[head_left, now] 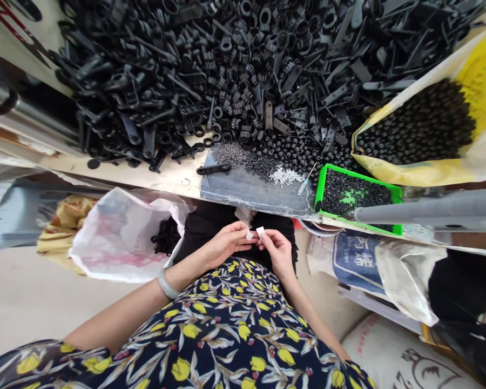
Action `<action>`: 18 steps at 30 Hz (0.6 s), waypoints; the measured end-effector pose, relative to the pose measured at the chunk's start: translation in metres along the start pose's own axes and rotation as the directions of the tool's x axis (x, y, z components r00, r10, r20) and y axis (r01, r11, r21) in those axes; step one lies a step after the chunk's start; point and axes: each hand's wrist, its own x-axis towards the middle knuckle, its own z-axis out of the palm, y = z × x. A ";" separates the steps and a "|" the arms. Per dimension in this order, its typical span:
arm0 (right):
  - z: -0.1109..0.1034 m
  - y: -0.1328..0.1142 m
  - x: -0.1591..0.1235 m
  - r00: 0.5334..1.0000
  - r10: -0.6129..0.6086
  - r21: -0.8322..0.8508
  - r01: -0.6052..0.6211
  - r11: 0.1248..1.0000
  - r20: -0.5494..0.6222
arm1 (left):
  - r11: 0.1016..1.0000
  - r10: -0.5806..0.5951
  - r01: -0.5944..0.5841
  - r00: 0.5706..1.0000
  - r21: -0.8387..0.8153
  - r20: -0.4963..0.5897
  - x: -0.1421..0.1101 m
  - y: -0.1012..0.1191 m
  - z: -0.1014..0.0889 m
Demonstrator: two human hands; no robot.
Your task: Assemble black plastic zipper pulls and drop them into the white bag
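Both hands meet over my lap, just below the table's front edge. My left hand [225,244] has its fingers curled, with a white tip at a fingertip. My right hand [276,249] is pinched the same way, also with a white tip at a fingertip. The two tips almost touch. Whether these are finger covers or small white pieces I cannot tell. A pale bangle [167,284] is on my left wrist. Directly above the hands lies a grey mat [251,190] with a black strap-shaped part [214,169] and a small heap of white pins [287,175].
A large heap of black plastic parts [235,65] covers the table. A green tray [396,193] of tiny black pieces and a yellow bag [481,70] of black rods stand at the right. A white plastic bag [121,237] hangs left; sacks [392,351] lie right.
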 end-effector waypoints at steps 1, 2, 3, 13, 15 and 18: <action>0.001 0.000 0.000 1.000 -0.002 0.005 0.002 1.000 -0.012 | 1.000 -0.013 0.013 1.000 -0.014 0.003 0.000 0.001 0.001; 0.002 0.000 0.001 1.000 -0.003 0.010 0.003 1.000 -0.022 | 0.999 -0.023 0.023 1.000 -0.025 0.004 0.001 0.001 0.001; 0.003 -0.001 0.001 1.000 -0.003 0.013 0.004 1.000 -0.028 | 0.999 -0.030 0.030 1.000 -0.035 0.004 0.001 0.002 0.001; 0.006 -0.005 0.003 1.000 0.007 0.042 -0.008 0.999 0.002 | 0.993 0.071 -0.071 0.997 -0.089 -0.013 0.011 -0.001 0.002; 0.005 -0.003 0.004 1.000 0.002 0.052 -0.002 0.999 0.002 | 0.991 0.087 -0.088 0.996 -0.105 -0.012 0.013 -0.002 0.002; 0.004 -0.001 0.004 1.000 0.000 0.066 0.000 0.998 0.000 | 0.989 0.094 -0.096 0.995 -0.111 -0.021 0.014 -0.002 0.003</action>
